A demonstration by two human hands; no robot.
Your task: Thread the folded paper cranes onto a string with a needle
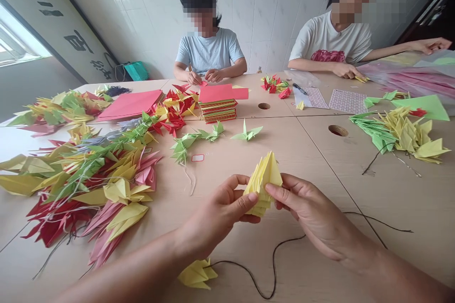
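Between my two hands, above the table, is a stack of yellow folded paper pieces, pressed close together like nested origami. My left hand closes on its left side, with the thumb across the front. My right hand pinches the right-hand piece between thumb and fingers. Below my left forearm lies a yellow folded paper piece with a black cord running from it. The cord curves across the table, passes under my right arm and comes out on the right.
Strung paper cranes heap up on the left. A stack of coloured paper stands mid-table, near a green crane. Green and yellow folded pieces lie right. Two people sit opposite; one person's hands work on red paper. The table has round holes.
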